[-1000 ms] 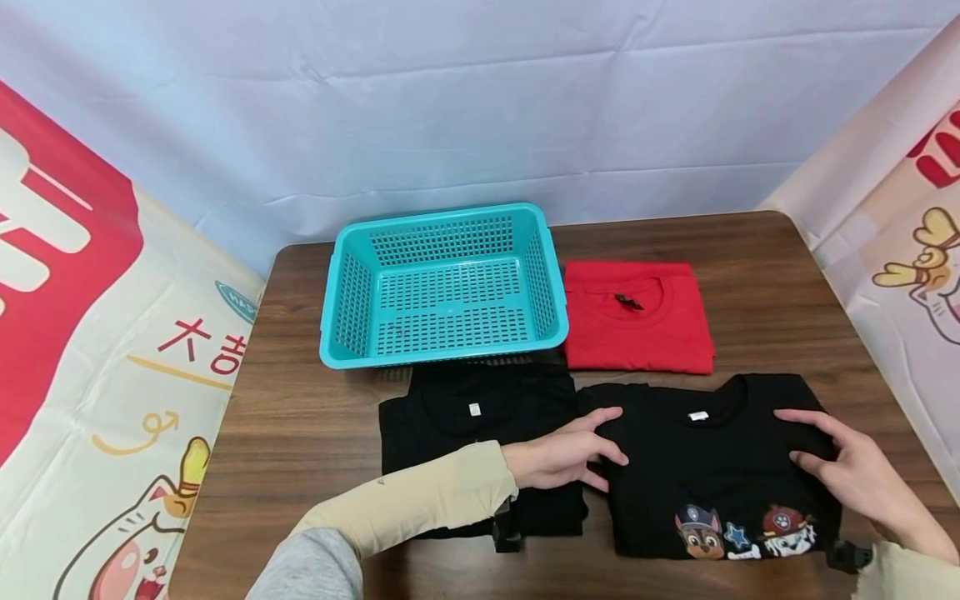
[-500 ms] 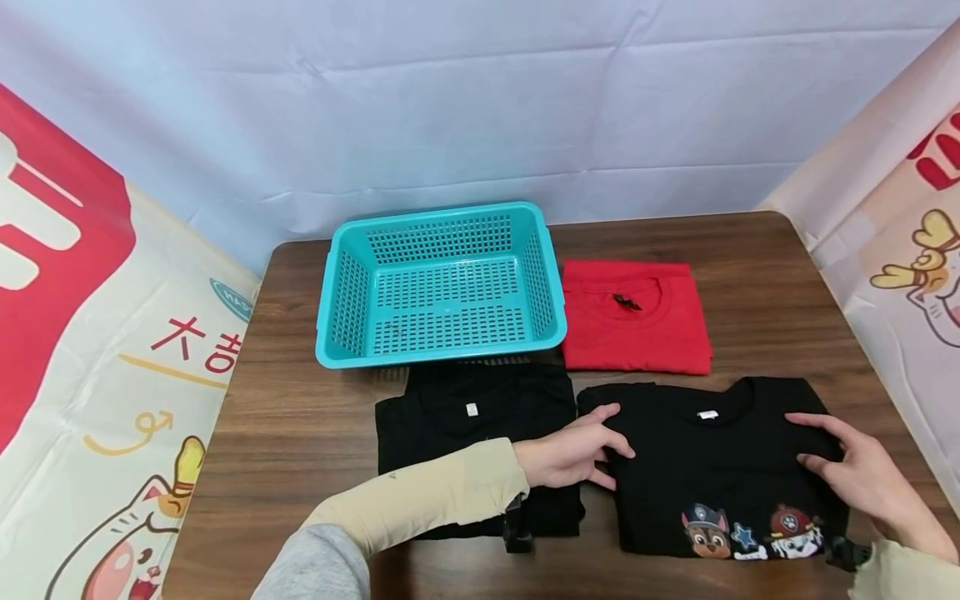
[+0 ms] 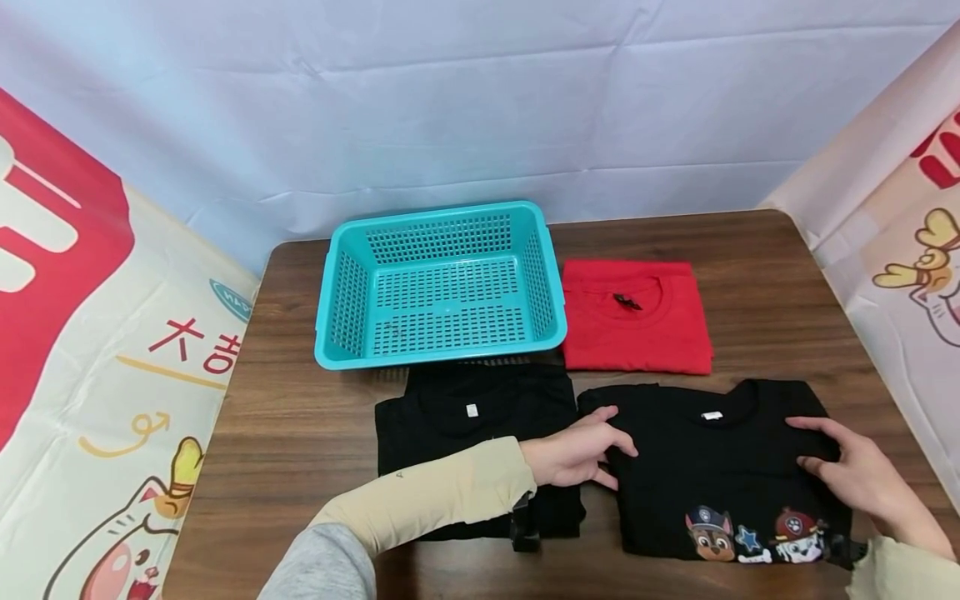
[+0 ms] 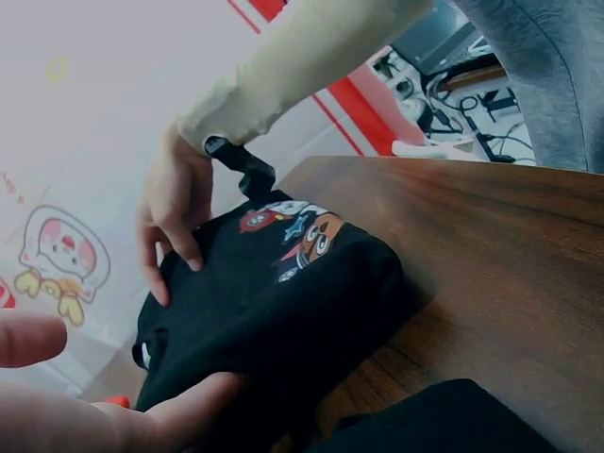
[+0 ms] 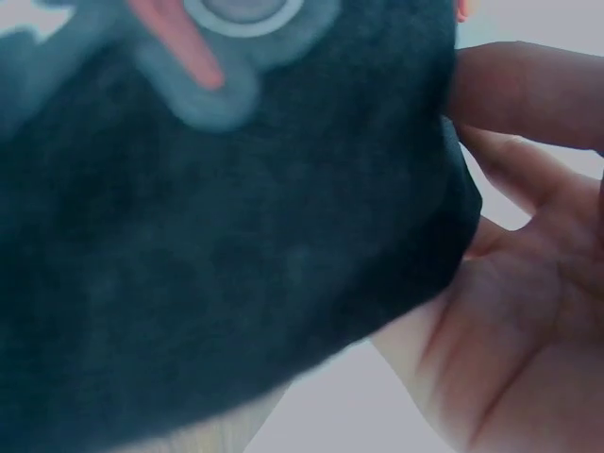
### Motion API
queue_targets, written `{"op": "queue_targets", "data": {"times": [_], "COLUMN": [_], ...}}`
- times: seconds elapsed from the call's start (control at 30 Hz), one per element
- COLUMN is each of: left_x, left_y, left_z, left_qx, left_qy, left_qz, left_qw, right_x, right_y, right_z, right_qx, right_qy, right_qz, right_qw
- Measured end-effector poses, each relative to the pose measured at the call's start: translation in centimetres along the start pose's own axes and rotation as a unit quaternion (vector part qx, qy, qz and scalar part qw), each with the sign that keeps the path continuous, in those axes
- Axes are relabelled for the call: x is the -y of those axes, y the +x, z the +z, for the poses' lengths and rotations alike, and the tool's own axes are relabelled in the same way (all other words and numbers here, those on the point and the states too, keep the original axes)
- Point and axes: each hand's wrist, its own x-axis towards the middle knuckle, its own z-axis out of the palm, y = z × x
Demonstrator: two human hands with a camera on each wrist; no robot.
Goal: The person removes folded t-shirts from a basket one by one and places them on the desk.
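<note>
A folded black T-shirt (image 3: 705, 467) with cartoon dogs and a star printed along its near edge lies at the table's right front. At its left edge my left hand (image 3: 573, 454) grips the cloth, fingers spread over the top. My right hand (image 3: 862, 475) holds the opposite side, index finger and thumb showing on the cloth; its other fingers are hidden. In the right wrist view the black cloth (image 5: 236, 274) covers the fingertips of that hand (image 5: 528, 264). A second folded black T-shirt (image 3: 450, 458) lies partly under my left forearm.
A turquoise plastic basket (image 3: 442, 358) with nothing in it stands at the back of the wooden table (image 3: 300, 433). To its right is a folded red T-shirt (image 3: 637, 342). White cloth backdrops (image 3: 450, 100) hang behind and at the sides.
The printed black T-shirt has shifted slightly to the right and turned a little, both hands moving along with it. The basket and the other shirts stay put.
</note>
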Motion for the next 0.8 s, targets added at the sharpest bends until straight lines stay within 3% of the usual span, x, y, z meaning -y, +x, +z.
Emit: {"op": "queue_targets", "data": {"times": [0.5, 0.67, 0.8], "left_x": [-0.5, -0.5, -0.4], "left_y": [0.0, -1.9, -4.5], "left_z": [0.4, 0.8, 0.5], "left_qx": [-0.016, -0.014, 0.018], "left_qy": [0.02, 0.004, 0.029], "left_qz": [-0.017, -0.033, -0.039], "left_qw": [0.9995, 0.9993, 0.9987], "right_x": [0.4, 0.3, 0.6], "right_y": [0.3, 0.1, -0.3], "right_z": [-0.8, -1.4, -2.2], "right_qx": [0.004, -0.028, -0.076], "right_qy": [-0.03, -0.066, -0.082], "right_qz": [-0.003, 0.01, 0.01], "right_qw": [0.9995, 0.9974, 0.9936]}}
